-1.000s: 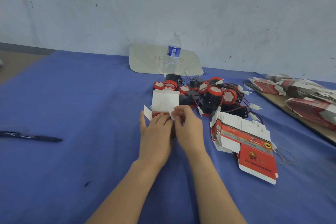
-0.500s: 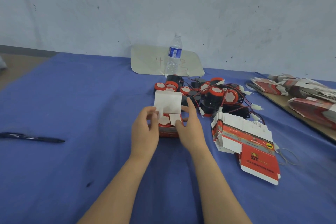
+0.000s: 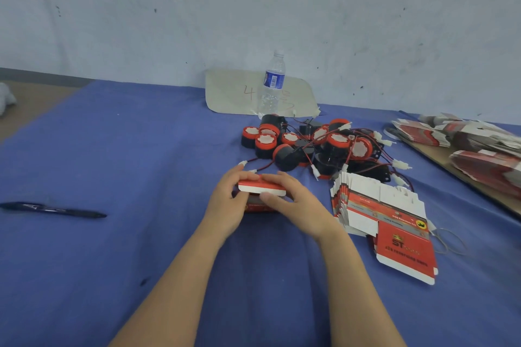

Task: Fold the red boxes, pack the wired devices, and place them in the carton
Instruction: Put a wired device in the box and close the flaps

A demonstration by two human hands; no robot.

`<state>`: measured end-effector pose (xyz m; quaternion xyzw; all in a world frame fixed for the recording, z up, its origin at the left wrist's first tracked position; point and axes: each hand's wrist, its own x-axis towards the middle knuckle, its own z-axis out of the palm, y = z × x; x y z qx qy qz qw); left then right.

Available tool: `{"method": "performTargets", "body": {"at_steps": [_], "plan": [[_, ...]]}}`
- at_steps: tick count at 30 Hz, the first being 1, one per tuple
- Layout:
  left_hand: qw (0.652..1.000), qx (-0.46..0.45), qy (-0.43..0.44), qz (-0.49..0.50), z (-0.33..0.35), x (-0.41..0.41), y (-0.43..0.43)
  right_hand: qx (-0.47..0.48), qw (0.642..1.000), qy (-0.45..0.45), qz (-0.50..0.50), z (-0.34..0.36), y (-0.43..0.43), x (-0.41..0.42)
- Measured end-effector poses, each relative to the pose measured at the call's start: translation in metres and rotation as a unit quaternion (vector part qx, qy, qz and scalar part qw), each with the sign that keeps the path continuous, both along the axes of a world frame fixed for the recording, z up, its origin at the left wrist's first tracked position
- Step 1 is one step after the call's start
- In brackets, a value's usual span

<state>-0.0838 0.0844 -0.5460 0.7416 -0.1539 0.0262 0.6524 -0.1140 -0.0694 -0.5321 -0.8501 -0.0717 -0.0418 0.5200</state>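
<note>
**A:** While both hands were on it, where was the red box (image 3: 258, 207)?

**B:** Just in front of the pile of wired devices (image 3: 310, 146), on the blue cloth (image 3: 141, 163). It was close enough that a loose white plug (image 3: 243, 163) from the pile lay just beyond it.

**A:** And the grip?

**B:** The left hand (image 3: 228, 200) wrapped the box's left end. The right hand (image 3: 296, 203) curled over the top, thumb against the white front edge of the lid (image 3: 262, 187). Both were clamped on it, close together. I'd judge the lid was being pressed down to tuck shut, with the left hand bracing so the box couldn't slide.

**A:** Was a device inside?

**B:** I couldn't tell, because the lid and fingers hid it.

**A:** What else lay round the pile?

**B:** A fanned stack of flat boxes (image 3: 377, 214) lay just right of the pile and nearer the person, handy for the next fold. A rubber band (image 3: 448, 239) lay beside that stack. A water bottle (image 3: 272, 84) stood behind the pile, out of the way. A pen (image 3: 53, 209) lay well off to the pile's left. No carton showed.
</note>
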Motion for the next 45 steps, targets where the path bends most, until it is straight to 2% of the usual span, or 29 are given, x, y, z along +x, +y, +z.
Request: {"method": "performTargets", "body": {"at_steps": [5, 9, 14, 18, 22, 24, 26, 28, 32, 37, 41, 45], "plan": [[0.989, -0.086, 0.074, -0.092, 0.007, 0.002, 0.011, 0.025, 0.998, -0.03, -0.058, -0.004, 0.004, 0.002], [0.998, -0.009, 0.012, -0.064, 0.006, -0.002, 0.01, 0.023, 0.998, -0.025, -0.055, -0.004, 0.003, 0.002], [1.0, 0.013, -0.002, -0.023, 0.004, -0.002, 0.004, 0.023, 0.999, 0.001, -0.04, -0.001, 0.003, 0.002], [0.999, -0.009, 0.034, -0.012, 0.008, -0.004, -0.002, 0.084, 0.991, 0.003, -0.103, -0.003, 0.009, 0.005], [0.998, 0.06, 0.017, -0.014, 0.005, -0.002, -0.001, 0.113, 0.981, 0.034, -0.156, -0.008, 0.014, 0.01], [0.996, 0.049, 0.077, -0.023, 0.005, 0.0, 0.002, 0.132, 0.974, 0.064, -0.171, -0.008, 0.015, 0.011], [0.985, -0.005, 0.171, -0.03, 0.008, 0.003, 0.004, 0.105, 0.978, 0.063, -0.171, -0.007, 0.016, 0.012], [0.977, -0.025, 0.21, -0.035, 0.01, 0.003, 0.002, 0.087, 0.982, 0.058, -0.157, -0.007, 0.016, 0.012], [0.985, 0.032, 0.171, -0.001, 0.011, -0.002, -0.005, 0.072, 0.982, 0.072, -0.157, -0.008, 0.019, 0.013], [0.989, 0.033, 0.141, 0.014, 0.012, -0.009, -0.01, 0.065, 0.98, 0.066, -0.176, -0.007, 0.023, 0.012], [0.991, -0.046, 0.125, 0.007, 0.027, -0.016, -0.024, 0.181, 0.966, -0.001, -0.187, 0.006, 0.024, 0.0], [0.992, -0.115, 0.031, -0.031, 0.071, -0.029, -0.067, 0.268, 0.924, -0.113, -0.248, 0.047, -0.006, -0.03]]}}
